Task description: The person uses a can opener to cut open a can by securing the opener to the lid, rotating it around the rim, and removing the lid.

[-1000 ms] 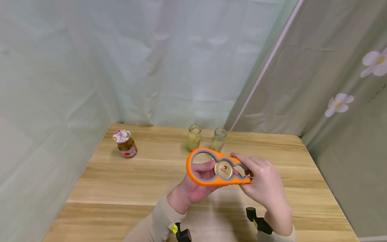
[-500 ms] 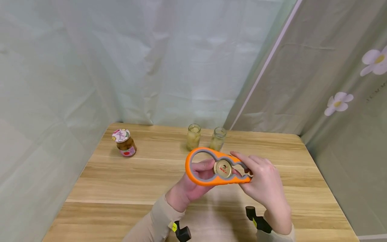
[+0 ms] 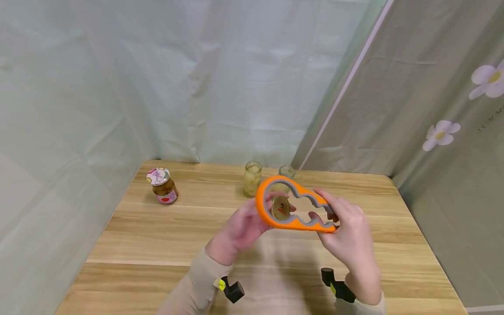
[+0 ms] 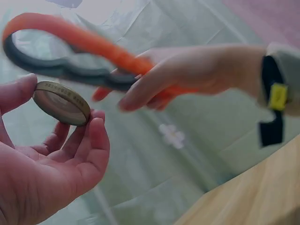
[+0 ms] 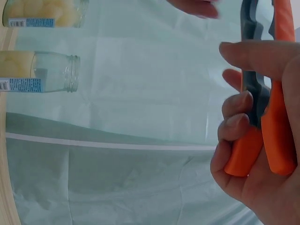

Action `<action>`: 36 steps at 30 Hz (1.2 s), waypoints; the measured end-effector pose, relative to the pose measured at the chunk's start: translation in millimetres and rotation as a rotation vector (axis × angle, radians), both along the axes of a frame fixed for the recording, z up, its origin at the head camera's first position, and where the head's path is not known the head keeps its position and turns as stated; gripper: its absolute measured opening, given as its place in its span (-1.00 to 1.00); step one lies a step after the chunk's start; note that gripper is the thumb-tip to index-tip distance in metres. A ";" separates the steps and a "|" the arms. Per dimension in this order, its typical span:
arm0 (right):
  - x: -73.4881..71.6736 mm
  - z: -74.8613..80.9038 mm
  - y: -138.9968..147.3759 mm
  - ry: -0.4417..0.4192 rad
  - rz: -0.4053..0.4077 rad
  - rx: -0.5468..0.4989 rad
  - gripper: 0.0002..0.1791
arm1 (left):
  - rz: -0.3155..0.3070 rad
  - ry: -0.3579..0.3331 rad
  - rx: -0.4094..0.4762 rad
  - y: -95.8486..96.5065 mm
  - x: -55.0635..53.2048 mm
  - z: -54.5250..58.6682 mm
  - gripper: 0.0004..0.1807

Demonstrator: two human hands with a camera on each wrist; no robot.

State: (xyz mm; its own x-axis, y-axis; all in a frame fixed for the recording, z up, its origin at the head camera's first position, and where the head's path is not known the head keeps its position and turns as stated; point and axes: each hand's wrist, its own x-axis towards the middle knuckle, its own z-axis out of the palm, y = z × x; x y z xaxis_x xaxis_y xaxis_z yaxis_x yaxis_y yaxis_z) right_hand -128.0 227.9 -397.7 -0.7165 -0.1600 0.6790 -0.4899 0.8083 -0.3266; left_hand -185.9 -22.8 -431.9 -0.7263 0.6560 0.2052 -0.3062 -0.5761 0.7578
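Observation:
In the head view my left hand (image 3: 244, 225) is raised above the table, pinching a gold metal jar lid (image 3: 281, 208) by its edge. The left wrist view shows the lid (image 4: 70, 97) tilted between thumb and fingertips, with no jar beneath it. My right hand (image 3: 348, 229) grips the handle end of an orange jar opener (image 3: 261, 202) with a grey wavy inner edge. From the head, the lid is seen through the opener's large loop; in the left wrist view the two look apart. In the right wrist view the fingers curl round both handles (image 5: 281, 126).
Two lidless glass jars with pale contents, a left one (image 3: 252, 180) and a right one (image 3: 287, 171) partly hidden by the opener, stand at the back of the wooden table (image 3: 157, 236). A lidded jar (image 3: 164, 189) stands back left. Curtains (image 3: 220, 87) hang behind.
The lid has come out of the opener's middle notch. My left hand has drawn back slightly leftward with the lid, and the opener has shifted up and right in my right hand.

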 end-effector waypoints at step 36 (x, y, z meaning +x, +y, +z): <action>0.1 1.7 -3.5 0.045 -0.089 -0.052 -0.35 | 0.399 0.091 -0.270 -43.5 -29.2 10.6 -0.52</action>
